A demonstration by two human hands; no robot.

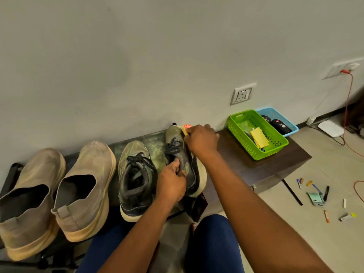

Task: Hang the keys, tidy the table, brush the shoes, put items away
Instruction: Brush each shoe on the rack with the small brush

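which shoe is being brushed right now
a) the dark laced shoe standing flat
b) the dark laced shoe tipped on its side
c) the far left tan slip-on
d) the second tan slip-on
b: the left hand grips the dark laced shoe tipped on its side by its collar, while the right hand holds a yellow brush against its toe end; the other three shoes stand untouched.
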